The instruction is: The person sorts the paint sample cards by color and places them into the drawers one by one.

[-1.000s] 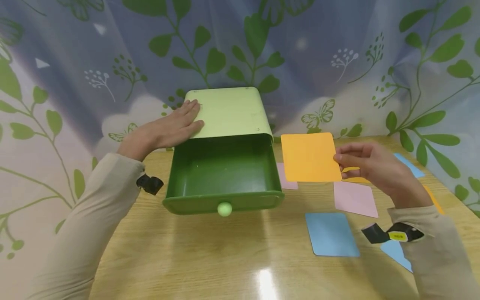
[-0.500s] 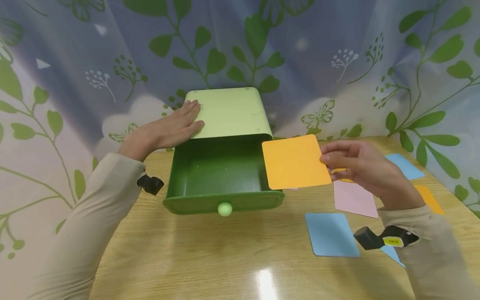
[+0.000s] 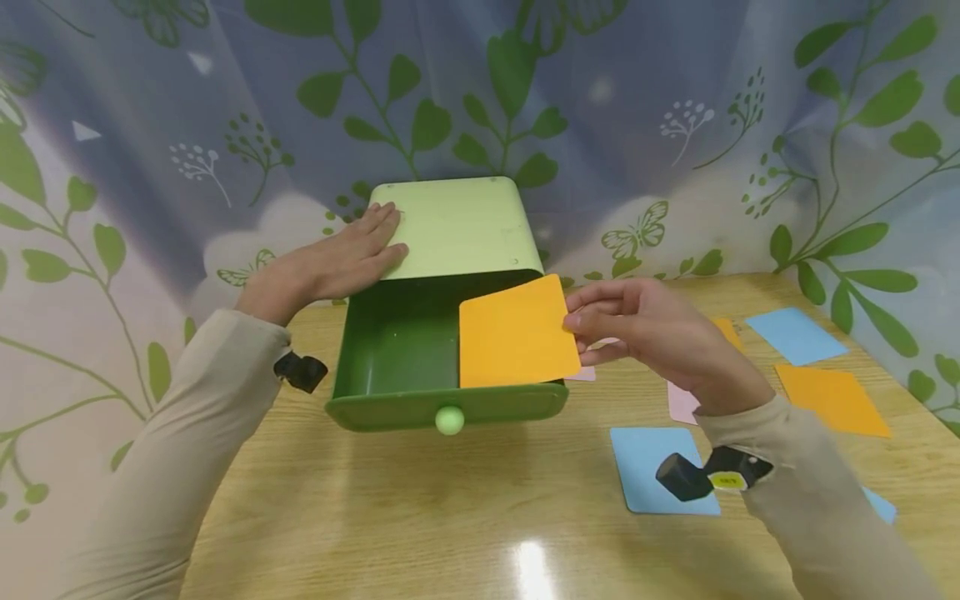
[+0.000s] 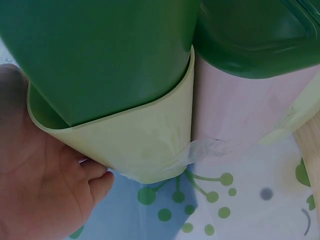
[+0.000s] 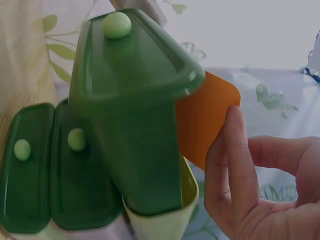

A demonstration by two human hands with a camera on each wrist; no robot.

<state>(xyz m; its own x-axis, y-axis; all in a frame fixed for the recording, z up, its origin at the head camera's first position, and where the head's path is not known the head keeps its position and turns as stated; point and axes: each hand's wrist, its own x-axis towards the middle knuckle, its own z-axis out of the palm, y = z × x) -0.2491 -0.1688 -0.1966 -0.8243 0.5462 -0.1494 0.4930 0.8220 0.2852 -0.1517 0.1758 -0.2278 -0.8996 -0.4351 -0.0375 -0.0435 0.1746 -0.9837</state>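
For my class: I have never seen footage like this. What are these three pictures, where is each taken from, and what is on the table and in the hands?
No machine here: a person wears three cameras. The wide picture comes from the head; the close ones from each wrist. On the wooden table stands a green drawer box with its drawer pulled out. The left hand rests flat on the box top. The right hand pinches an orange card over the drawer. More cards lie to the right: blue, pink and orange.
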